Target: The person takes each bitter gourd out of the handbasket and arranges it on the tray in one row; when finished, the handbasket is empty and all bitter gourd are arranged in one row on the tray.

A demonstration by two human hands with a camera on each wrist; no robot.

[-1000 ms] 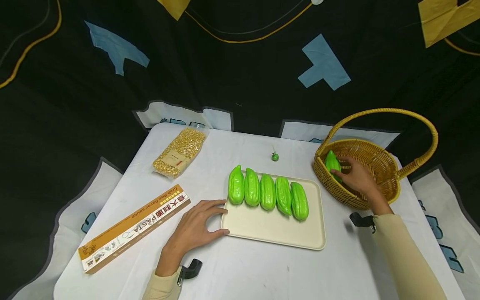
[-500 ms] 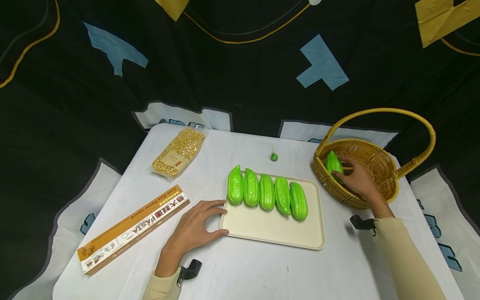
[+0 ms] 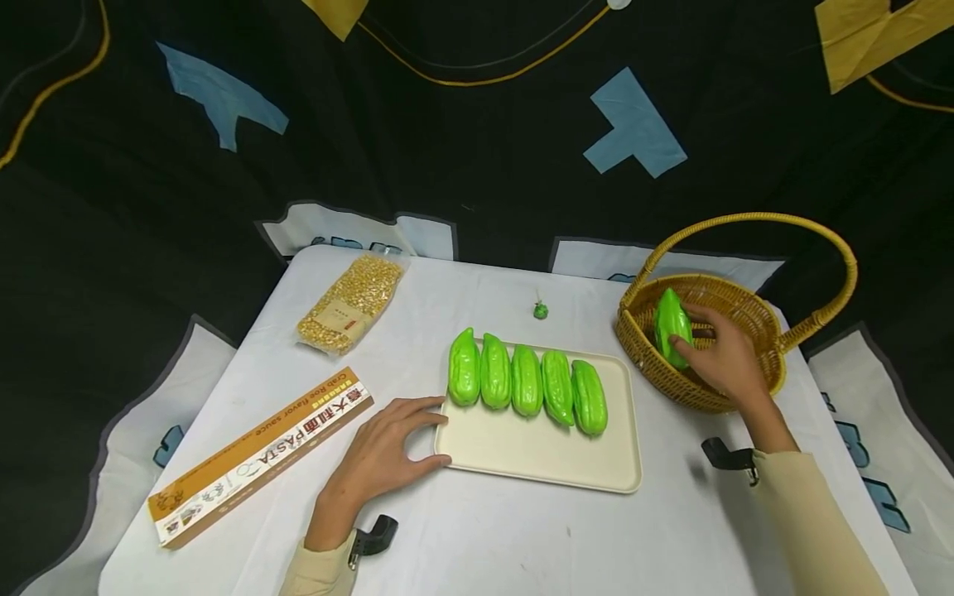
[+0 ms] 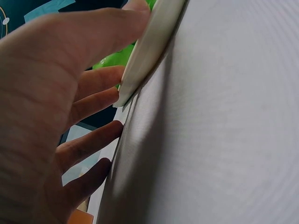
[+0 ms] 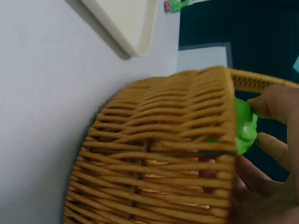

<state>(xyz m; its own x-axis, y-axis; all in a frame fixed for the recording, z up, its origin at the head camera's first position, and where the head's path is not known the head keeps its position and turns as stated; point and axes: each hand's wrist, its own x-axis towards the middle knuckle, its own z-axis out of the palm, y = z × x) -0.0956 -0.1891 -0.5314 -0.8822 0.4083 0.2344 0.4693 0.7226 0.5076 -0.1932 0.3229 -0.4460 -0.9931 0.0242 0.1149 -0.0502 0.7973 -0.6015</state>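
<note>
My right hand (image 3: 721, 354) grips a bright green, ridged bitter melon (image 3: 672, 329) inside the wicker basket (image 3: 648, 360). In the right wrist view the thumb and fingers close round the bitter melon (image 5: 245, 127) beside the basket's rim, and the woven wall hides its lower part. My left hand (image 3: 383, 451) rests at the left edge of the cream tray (image 3: 522, 455). The left wrist view has its thumb and two fingertips touching the tray's rim (image 4: 149, 46), the fingers mostly straight. Several more bitter melons (image 3: 527, 382) lie in a row along the tray's far side.
A long pasta box (image 3: 261, 459) lies slantwise on the left of the white table (image 3: 507, 530). Behind it is a clear bag of yellow kernels (image 3: 354, 306). A small green object (image 3: 540, 310) sits beyond the tray. The basket's tall handle (image 3: 768, 218) arches over its opening.
The right hand has lifted the bitter melon a little within the basket, standing it higher against the rim. The left hand keeps its place at the tray; the view shifts slightly.
</note>
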